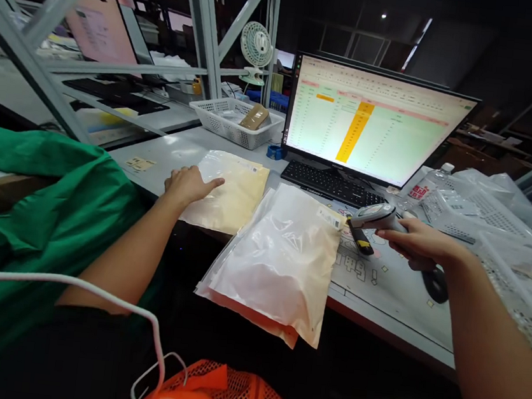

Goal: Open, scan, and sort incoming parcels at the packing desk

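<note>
My left hand lies on the left part of a cream-coloured plastic bag, its thumb stretched out across the top and the fingers at the bag's far left side. In my right hand is a grey barcode scanner, gripped by its handle with the head pointing left. Beside the first bag, a stack of pale packed plastic bags overhangs the desk's front edge. The top bag carries a small white label near its upper right corner. A yellow-and-black utility knife lies below the scanner.
Behind the bags stand a monitor and a black keyboard. A black mouse sits below my right hand. White plastic baskets stand at the back and right. Green cloth hangs at left; a white cable crosses in front.
</note>
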Demonstrator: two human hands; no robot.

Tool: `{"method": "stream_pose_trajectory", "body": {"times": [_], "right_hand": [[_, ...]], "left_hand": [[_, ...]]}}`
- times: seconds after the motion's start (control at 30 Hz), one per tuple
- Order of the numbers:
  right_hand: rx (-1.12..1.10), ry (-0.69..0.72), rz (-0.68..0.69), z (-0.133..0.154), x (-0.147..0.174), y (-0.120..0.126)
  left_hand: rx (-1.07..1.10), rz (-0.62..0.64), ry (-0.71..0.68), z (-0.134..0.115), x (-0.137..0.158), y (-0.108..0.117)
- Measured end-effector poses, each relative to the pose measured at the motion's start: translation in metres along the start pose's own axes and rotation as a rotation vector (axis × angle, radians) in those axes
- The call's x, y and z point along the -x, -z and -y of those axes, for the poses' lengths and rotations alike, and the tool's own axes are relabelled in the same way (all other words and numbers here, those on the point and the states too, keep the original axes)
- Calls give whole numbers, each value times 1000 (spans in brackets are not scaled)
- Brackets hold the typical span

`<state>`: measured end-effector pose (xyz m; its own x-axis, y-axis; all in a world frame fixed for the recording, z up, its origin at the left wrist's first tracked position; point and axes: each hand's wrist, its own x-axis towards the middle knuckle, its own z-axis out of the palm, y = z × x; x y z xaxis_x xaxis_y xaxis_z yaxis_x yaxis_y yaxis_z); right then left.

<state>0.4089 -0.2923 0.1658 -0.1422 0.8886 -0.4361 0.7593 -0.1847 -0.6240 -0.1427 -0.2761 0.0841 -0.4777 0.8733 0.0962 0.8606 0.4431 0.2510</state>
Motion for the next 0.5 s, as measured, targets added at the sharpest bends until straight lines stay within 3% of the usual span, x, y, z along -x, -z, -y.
{"method": "stream_pose_trajectory", "body": {"times": [0.07, 0.13, 0.27, 0.37, 0.5], "right_hand": [[0, 2, 5, 4, 4, -3], [5, 16, 2, 7, 7, -7], [8, 38, -35, 7, 14, -11], [29, 24, -66, 1, 18, -9], [106, 57, -119, -9, 26, 0]], "left_hand": [[-80, 171, 50, 9, -28, -9], [-104, 293, 16, 12, -46, -19], [-105, 280, -117, 1, -58, -16], [-89, 166, -163, -14, -59, 19], [-39, -66, -287, -44, -50, 92]]}}
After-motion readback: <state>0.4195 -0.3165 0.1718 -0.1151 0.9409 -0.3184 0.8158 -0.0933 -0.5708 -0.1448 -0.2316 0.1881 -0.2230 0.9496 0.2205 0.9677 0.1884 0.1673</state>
